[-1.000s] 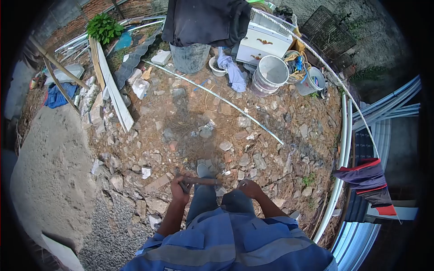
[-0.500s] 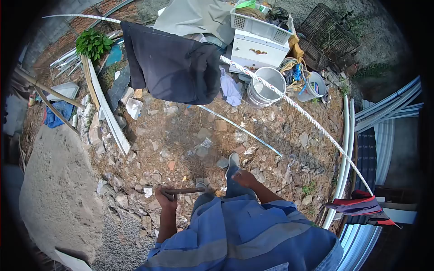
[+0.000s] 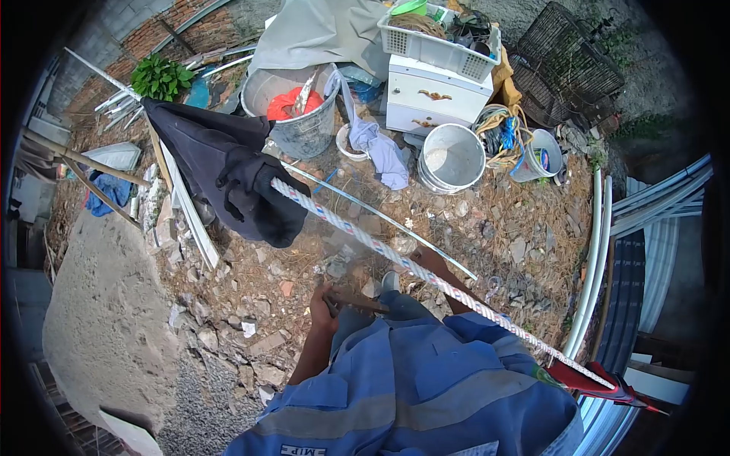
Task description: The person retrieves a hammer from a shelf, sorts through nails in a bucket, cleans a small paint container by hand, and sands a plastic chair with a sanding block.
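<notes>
Grasping a brown bar (image 3: pixel 362 302), perhaps wooden, the left hand (image 3: pixel 324 304) keeps a clenched grip above the rubble ground (image 3: pixel 281 277), past the right edge of the sand heap (image 3: pixel 110 296). The right hand (image 3: pixel 430 261) shows partly behind the rope (image 3: pixel 365 239); its grip I cannot tell.

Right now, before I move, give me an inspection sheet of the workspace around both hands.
Surface: rough ground, strewn with broken stones and dry stems.
Job's things: brown bar, held near one end.
Left hand: closed around the bar.
Right hand: partly behind the white rope; grip unclear.
Clutter: dark cloth on the rope; white bucket, drawers and basket ahead.
Cables: tangled cords beside the drawers.
Surroundings: sand heap at left, long white pipes at right, wire cage beyond.
</notes>
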`<state>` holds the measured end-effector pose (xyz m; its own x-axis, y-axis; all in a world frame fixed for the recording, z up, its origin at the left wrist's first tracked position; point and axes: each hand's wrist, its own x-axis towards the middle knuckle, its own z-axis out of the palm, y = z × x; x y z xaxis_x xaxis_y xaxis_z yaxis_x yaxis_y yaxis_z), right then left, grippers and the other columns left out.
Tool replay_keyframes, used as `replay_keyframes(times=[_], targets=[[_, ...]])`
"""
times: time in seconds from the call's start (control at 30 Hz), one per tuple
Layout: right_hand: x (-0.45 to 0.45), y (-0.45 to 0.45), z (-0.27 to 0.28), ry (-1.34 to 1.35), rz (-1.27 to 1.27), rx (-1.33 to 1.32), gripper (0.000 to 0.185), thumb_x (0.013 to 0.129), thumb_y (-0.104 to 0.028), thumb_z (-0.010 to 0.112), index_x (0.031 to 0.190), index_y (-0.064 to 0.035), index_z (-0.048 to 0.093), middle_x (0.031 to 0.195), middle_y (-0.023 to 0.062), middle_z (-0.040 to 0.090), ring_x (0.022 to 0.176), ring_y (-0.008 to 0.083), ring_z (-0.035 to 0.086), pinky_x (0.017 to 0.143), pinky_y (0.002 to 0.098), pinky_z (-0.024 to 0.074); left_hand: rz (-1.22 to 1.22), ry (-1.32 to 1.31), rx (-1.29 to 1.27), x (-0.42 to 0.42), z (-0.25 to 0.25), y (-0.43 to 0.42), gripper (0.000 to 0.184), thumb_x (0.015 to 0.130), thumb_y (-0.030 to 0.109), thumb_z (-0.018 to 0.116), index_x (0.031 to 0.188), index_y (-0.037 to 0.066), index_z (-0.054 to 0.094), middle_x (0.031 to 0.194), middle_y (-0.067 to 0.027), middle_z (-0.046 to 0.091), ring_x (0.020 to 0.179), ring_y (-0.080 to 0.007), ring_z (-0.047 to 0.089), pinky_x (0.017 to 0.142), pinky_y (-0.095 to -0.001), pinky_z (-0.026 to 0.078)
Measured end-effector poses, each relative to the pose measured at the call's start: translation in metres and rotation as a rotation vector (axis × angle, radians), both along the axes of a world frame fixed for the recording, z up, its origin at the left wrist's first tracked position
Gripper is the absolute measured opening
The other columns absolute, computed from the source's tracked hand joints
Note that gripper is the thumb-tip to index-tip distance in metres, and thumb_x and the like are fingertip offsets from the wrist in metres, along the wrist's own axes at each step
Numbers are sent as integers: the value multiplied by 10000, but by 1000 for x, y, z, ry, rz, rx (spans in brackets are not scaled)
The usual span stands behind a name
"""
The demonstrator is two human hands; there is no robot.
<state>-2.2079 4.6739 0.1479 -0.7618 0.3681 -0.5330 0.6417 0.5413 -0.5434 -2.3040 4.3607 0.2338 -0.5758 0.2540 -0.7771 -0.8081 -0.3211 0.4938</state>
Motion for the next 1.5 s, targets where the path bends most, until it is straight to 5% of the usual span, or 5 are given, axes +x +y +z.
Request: replay_keyframes(times=[0.73, 1.1, 1.2, 1.33, 1.5], targets=[[-239, -42, -247, -278, 574, 88, 363, 911, -350, 683, 1002, 1, 693, 898, 137, 725, 820, 204, 690, 770, 343, 528, 864, -189, 237, 75, -315, -65, 278, 984, 269, 561, 1094, 17, 599, 958, -82, 642, 956, -217, 618, 935, -347, 476], [-574, 81, -483, 73, 242, 637, 1057, 775, -566, 755, 1520, 48, 325, 1522, 303, 389, 1424, 435, 370, 1161, 491, 334, 1016, -421, 6, 34, -411, 25, 269, 956, 263, 597, 1137, 64, 592, 976, -83, 649, 1002, -234, 619, 925, -387, 459], [-607, 131, -528, 65, 195, 180, 557, 848, -459, 766, 1103, 26, 665, 925, 107, 683, 815, 195, 644, 745, 342, 510, 1030, -489, -21, 30, -416, 56, 269, 942, 246, 608, 1136, 60, 589, 969, -83, 650, 999, -229, 618, 911, -384, 462], [-565, 61, -452, -72, 257, -106, 347, 935, -386, 718, 863, -48, 686, 676, -14, 574, 572, 62, 474, 546, 256, 367, 908, -475, -114, 1, -403, 61, 268, 926, 235, 609, 1115, 47, 597, 959, -85, 652, 983, -218, 617, 901, -375, 451], [-575, 122, -478, 60, 511, 346, 718, 814, -467, 792, 1252, 63, 587, 1120, 223, 676, 1053, 324, 649, 916, 419, 488, 743, -336, -205, -39, -383, 24, 265, 909, 219, 609, 1088, 24, 617, 965, -98, 670, 969, -202, 604, 903, -362, 430]])
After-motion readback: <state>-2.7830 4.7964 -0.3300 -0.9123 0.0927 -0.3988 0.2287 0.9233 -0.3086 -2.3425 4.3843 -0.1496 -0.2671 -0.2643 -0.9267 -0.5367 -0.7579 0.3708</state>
